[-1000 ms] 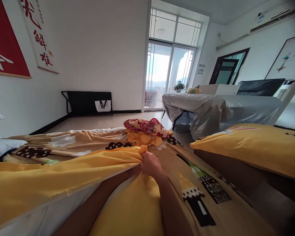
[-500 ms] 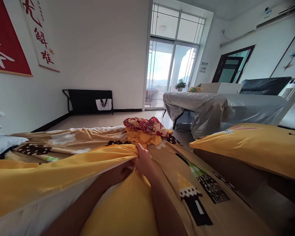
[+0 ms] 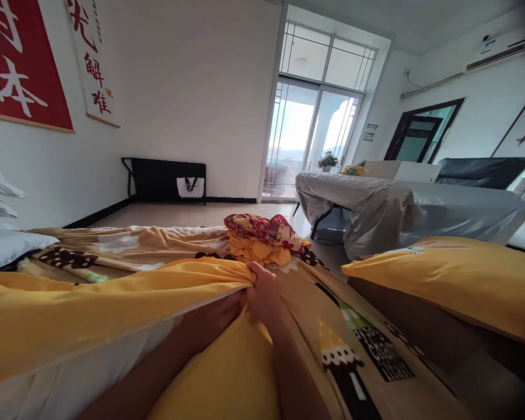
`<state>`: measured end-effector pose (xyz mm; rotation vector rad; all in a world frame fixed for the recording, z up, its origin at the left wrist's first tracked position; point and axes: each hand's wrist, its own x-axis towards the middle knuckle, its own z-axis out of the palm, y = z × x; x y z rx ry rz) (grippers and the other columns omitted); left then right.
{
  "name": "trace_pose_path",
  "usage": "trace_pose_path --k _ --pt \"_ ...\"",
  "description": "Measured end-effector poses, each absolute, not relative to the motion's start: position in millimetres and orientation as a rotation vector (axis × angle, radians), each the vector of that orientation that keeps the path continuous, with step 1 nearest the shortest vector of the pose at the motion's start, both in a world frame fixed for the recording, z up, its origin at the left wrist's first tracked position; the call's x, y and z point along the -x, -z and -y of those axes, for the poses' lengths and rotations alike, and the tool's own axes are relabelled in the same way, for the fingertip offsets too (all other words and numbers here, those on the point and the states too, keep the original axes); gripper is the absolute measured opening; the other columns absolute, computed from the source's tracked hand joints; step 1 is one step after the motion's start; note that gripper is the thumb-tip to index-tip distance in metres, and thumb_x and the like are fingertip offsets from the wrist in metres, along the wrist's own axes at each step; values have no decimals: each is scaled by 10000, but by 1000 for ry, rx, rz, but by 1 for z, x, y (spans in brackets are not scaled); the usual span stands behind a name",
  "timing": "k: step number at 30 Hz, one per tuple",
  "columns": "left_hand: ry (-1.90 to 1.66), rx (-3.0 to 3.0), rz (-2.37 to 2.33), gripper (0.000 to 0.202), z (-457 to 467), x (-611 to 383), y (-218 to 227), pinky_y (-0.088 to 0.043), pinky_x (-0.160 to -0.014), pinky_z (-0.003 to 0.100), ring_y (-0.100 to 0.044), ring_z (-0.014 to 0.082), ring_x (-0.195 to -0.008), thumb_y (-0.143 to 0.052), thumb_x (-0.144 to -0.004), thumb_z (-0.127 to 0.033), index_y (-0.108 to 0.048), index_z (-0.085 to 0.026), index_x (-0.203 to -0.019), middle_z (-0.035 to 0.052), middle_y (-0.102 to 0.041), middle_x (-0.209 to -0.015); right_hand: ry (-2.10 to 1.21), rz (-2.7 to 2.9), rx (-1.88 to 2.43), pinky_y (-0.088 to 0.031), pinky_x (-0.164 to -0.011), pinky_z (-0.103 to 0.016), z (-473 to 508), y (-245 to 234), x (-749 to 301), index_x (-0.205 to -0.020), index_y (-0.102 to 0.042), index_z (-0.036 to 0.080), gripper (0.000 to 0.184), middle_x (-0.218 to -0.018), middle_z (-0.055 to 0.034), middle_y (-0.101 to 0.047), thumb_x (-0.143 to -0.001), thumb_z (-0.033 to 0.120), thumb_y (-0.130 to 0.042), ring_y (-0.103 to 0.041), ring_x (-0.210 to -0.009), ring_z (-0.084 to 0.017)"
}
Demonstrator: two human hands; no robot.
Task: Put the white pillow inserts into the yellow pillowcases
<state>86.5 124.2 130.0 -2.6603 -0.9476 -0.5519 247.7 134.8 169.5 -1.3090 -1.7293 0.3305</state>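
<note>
Right hand (image 3: 263,294): clamped on gathered edge of yellow cover (image 3: 114,312). Left hand (image 3: 226,309): just beside right, under raised cover edge; fingers partly hidden, grip cannot be determined. Yellow cover: on near part of patterned blanket (image 3: 304,315), white fabric (image 3: 129,353) showing beneath. Cloth pile (image 3: 262,239): on blanket, just beyond hands. Yellow pillow (image 3: 455,274): right of blanket, apart from hands.

Held cloth (image 3: 114,309): plain yellow, white beneath
Blanket (image 3: 300,306): tan, with white cloud shapes, white-dotted dark brown patches, green touches
Bundle (image 3: 262,230): red plaid and cream print above orange-yellow
Far-right pillow (image 3: 455,274): yellow, pink-and-white print
Wall banner (image 3: 32,55): red, white characters
Bag (image 3: 190,189): white, black handles
</note>
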Motion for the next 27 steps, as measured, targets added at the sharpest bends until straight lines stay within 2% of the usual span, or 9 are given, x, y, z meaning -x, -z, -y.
trace_pose_path --k 2,6,11,15,20,24,27 --pt "548 2587 888 434 -124 -86 -129 -358 -1126 420 -415 221 -1336 -377 -960 -267 -420 -152 -1377 74 -448 -1446 -280 1773 1407 -283 -605 -241 -134 -170 -248 -812 -625 191 323 -738 -39 -662 -593 50 -436 -541 -687 -171" --pt "618 2431 693 416 -126 -85 -125 -436 -1073 350 -497 204 -1268 -348 -966 -234 -430 -104 -1352 91 -542 -1362 -222 1849 1481 -252 -581 -243 -134 -169 -250 -703 -580 193 233 -694 -43 -645 -600 47 -430 -520 -656 -164" --pt "723 2327 578 372 -126 -87 -126 -501 -1002 333 -600 203 -1136 -284 -975 -218 -537 -82 -1212 106 -665 -1168 -271 1828 1342 -271 -581 -233 -134 -169 -249 -694 -530 193 221 -663 -19 -600 -583 48 -405 -486 -631 -150" --pt "818 2302 483 363 -124 -89 -129 -485 -1017 311 -609 198 -1118 -307 -977 -240 -543 -79 -1200 103 -674 -1149 -347 1766 1206 -294 -581 -227 -133 -168 -247 -719 -531 194 239 -651 0 -573 -569 75 -388 -465 -613 -142" --pt "821 2509 541 429 -125 -91 -128 -385 -1115 308 -488 163 -1274 -316 -978 -238 -398 -111 -1379 99 -616 -1264 -387 1763 1077 -324 -602 -229 -133 -166 -245 -742 -559 197 270 -650 10 -553 -570 106 -372 -488 -652 -149" --pt "790 2727 854 505 -127 -91 -128 -347 -1148 326 -380 138 -1356 -281 -986 -267 -217 -199 -1482 73 -468 -1433 -402 1773 1078 -350 -634 -240 -134 -165 -244 -834 -582 188 346 -714 -5 -586 -590 98 -355 -506 -680 -157" --pt "794 2818 984 526 -129 -91 -128 -290 -1180 355 -320 140 -1390 -273 -988 -304 -157 -252 -1499 41 -364 -1504 -406 1792 1078 -359 -639 -244 -134 -166 -244 -855 -571 185 347 -745 -17 -595 -609 86 -347 -505 -689 -160"
